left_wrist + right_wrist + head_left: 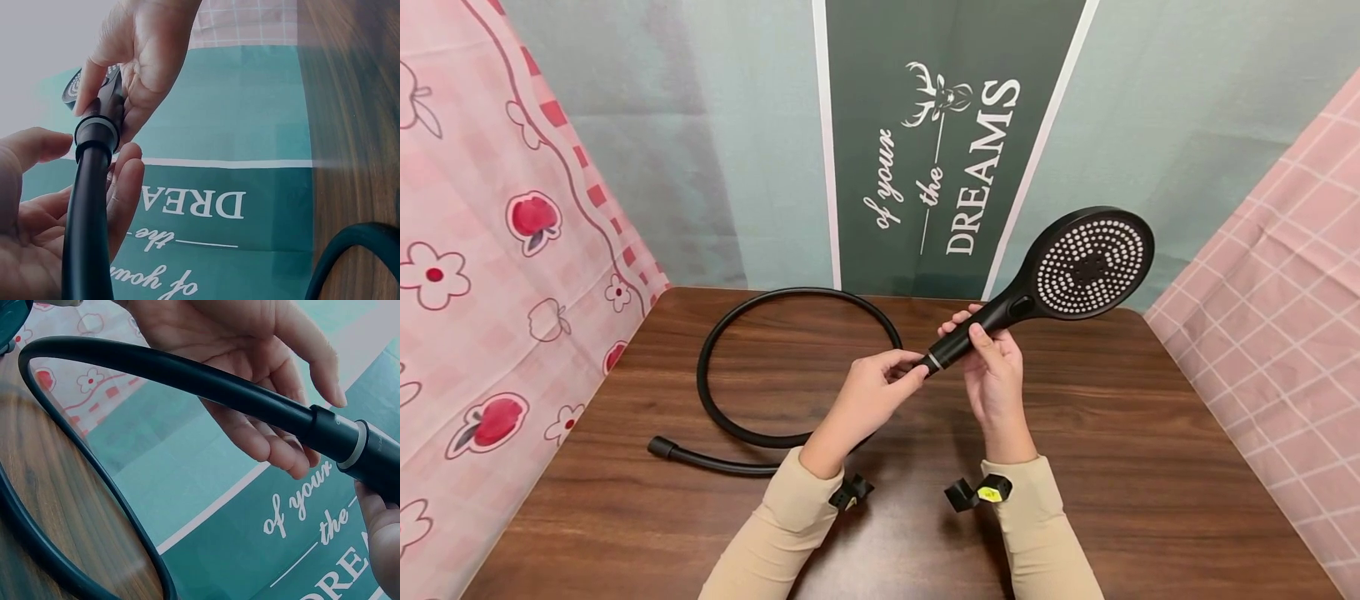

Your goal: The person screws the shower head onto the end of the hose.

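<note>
A black shower head (1090,265), its face full of pale nozzles, tilts up to the right above the table. My right hand (996,383) grips its handle, thumb along the near side. At the handle's lower end sits the collar (331,430) of a black shower hose (702,367), against a pale ring. My left hand (872,387) is cupped loosely round this joint. In both wrist views the thumb tip stands just off the collar, while the fingers (290,459) lie on the other side, right beside the hose.
The hose loops over the brown wooden table (1112,417), its free end fitting (661,447) lying at the left. Behind the table hangs a green cloth (760,150) with printed lettering. Pink patterned cloths flank both sides. A black camera mount (977,492) is strapped to each wrist.
</note>
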Tool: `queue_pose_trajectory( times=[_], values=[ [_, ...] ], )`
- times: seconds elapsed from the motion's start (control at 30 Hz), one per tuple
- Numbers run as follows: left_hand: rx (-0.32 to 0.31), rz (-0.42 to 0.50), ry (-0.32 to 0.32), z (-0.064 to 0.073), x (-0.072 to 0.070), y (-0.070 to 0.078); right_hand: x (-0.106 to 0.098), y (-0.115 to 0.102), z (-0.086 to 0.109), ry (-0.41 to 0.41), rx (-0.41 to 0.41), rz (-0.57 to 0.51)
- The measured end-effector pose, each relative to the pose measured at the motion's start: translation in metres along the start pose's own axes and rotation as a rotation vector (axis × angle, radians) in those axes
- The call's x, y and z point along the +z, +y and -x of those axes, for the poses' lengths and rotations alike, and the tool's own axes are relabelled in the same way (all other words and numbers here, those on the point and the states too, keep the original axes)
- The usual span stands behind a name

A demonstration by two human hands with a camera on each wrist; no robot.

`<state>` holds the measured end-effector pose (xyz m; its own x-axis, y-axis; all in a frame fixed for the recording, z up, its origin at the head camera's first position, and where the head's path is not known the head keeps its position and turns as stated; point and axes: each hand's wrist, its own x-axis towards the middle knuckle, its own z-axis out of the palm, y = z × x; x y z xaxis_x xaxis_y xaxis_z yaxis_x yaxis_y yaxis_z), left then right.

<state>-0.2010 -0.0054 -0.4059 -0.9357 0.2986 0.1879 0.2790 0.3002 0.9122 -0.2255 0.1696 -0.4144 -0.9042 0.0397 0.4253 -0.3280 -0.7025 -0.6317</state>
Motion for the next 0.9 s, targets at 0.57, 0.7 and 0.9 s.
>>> queue_pose_trajectory(
  times=[0.57, 0.7, 0.9],
  values=[
    [0.005, -0.009, 0.002, 0.0002, -0.0001, 0.0011, -0.0005, -0.0003, 0.0000, -0.007, -0.003, 0.010],
    [0.014, -0.018, -0.012, -0.0004, 0.0001, 0.0002, -0.0011, -0.0002, -0.0002, -0.006, 0.000, 0.011],
    [0.022, -0.029, 0.002, -0.0013, 0.0012, -0.0017, -0.0011, 0.0001, 0.0002, -0.006, 0.006, 0.003]
  ],
)
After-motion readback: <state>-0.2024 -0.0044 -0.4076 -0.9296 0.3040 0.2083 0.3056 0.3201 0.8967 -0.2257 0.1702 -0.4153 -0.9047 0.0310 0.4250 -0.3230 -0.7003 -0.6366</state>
